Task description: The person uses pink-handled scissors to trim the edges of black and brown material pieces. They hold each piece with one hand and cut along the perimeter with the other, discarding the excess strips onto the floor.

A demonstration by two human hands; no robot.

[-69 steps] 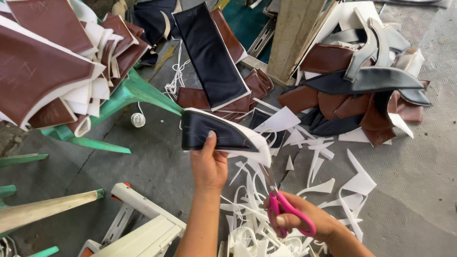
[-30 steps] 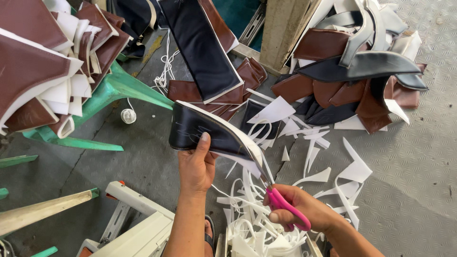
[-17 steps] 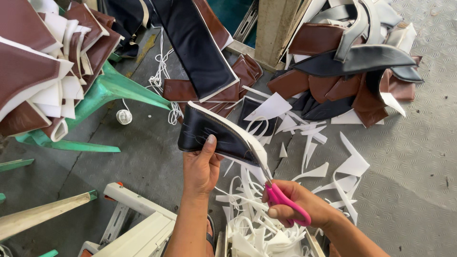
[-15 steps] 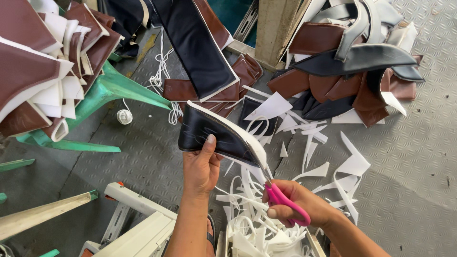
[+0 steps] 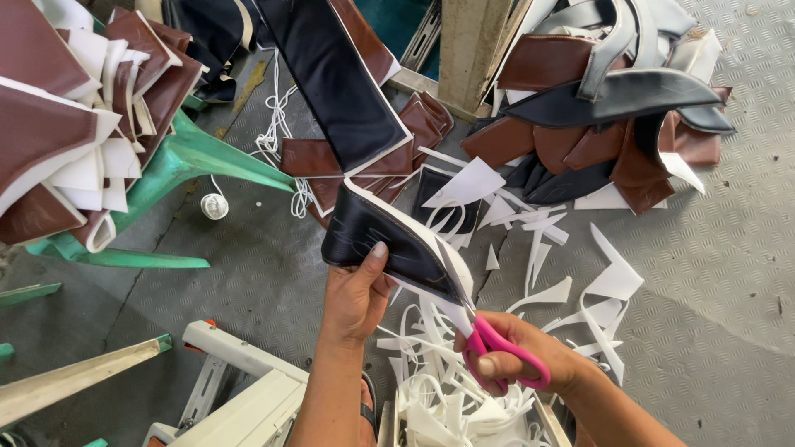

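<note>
Grey patterned metal floor [image 5: 729, 273], strewn with cuttings, seen from above. At centre, a black padded piece [image 5: 389, 240] with a white foam edge, held up off the floor and tilted. Left hand [image 5: 356, 294] closed on its lower edge, thumb lying on the black face, other fingers hidden behind it. Pink-handled scissors [image 5: 497, 352] at the piece's lower right corner, blades mostly hidden by the foam edge, so hard to tell how far apart. Right hand [image 5: 517, 360] wrapped through the handles, fingers curled tight; wrist and forearm cut off by the bottom edge. Below both hands, a heap of white foam strips [image 5: 439, 397], partly cut off at the bottom. More white offcuts [image 5: 580, 273] scattered to the right, on the floor. Further up, a long black panel [image 5: 331, 74] lying over brown pieces [image 5: 414, 132]. At top right, a pile of brown and black cutouts [image 5: 604, 108] beside a wooden post [image 5: 472, 50], top of the post out of view. At left, a stack of brown and white pieces [image 5: 74, 132] on a green plastic chair [image 5: 190, 157], seat mostly covered. White cord [image 5: 273, 141] trailing beside it. At bottom left, a white frame [image 5: 240, 389], only partly in view, kind unclear.
</note>
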